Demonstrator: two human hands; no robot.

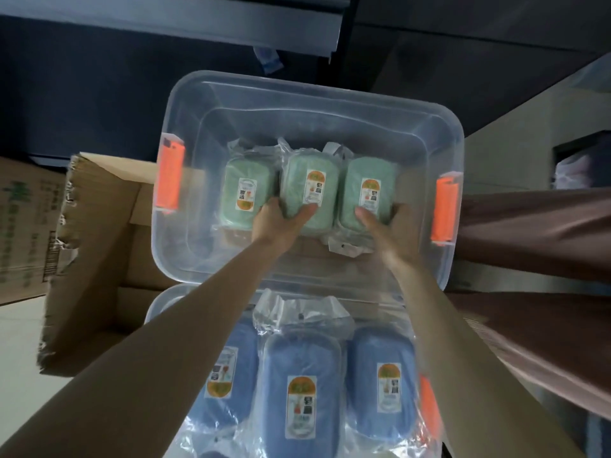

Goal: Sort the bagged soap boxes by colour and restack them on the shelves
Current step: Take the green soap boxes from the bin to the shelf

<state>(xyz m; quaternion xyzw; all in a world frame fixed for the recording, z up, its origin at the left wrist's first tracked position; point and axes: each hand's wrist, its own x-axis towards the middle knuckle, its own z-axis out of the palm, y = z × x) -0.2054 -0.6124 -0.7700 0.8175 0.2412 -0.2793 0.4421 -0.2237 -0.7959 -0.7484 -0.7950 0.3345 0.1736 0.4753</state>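
Hands reach into a clear bin (314, 84) with orange latches (170, 176), where three bagged green soap boxes (244, 200) lie side by side. The left grip (281, 223) is clamped round the near end of the middle green box (297, 180); the right grip (390, 233) is clamped round the right green box (367, 173). A nearer bin (158, 305) holds bagged blue soap boxes (299, 358). A cardboard box (96, 259) stands at left.

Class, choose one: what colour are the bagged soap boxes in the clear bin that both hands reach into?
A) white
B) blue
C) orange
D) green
D: the left hand and right hand each grip one of three green soap boxes in the far bin; the blue soap boxes lie in the near bin.
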